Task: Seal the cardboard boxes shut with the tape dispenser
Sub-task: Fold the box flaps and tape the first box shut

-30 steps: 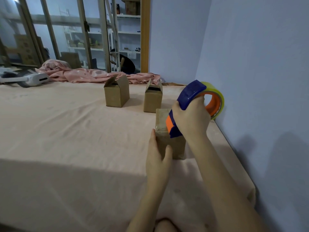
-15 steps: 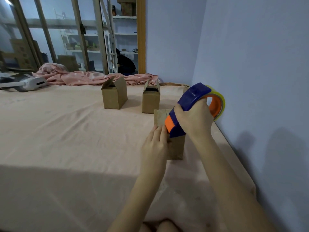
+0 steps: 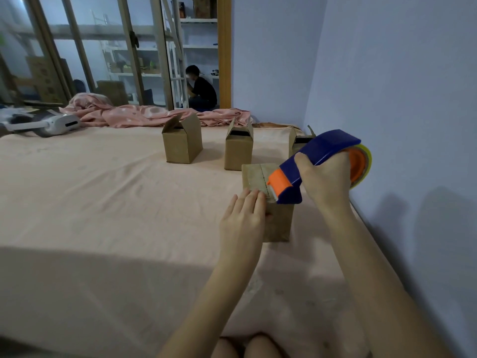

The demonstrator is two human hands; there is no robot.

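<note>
Nearest you, your knees (image 3: 247, 347) show at the bottom edge, on the pale pink sheet (image 3: 103, 215) of the bed. Your left hand (image 3: 242, 220) lies flat against the near-left side of the closed cardboard box (image 3: 280, 220), fingers straight and together, the fingertips reaching its top edge; its grip is slack, clamped on nothing. That box stands upright on the sheet near the right-hand wall (image 3: 387, 86), its top flaps folded down with a glossy strip of tape running along the seam.

Your right hand (image 3: 325, 177) has its grip curled tight around the blue handle of the tape dispenser (image 3: 317, 161). The dispenser is tilted down to the left, its orange nose touching the near edge of the box top, just beside your left fingertips. The orange hub and yellowish tape roll (image 3: 366, 164) sit behind your right hand.

Further back, three more boxes stand on the sheet with flaps still up: the left open box (image 3: 182, 146), the middle open box (image 3: 238, 151), and the right open box (image 3: 295, 143), partly hidden by the dispenser. Beyond them lies a crumpled pink blanket (image 3: 144, 115), with a white headset (image 3: 56, 124) off to the far left. Past the glass doors a person in dark clothes (image 3: 201, 90) sits near some shelves.
</note>
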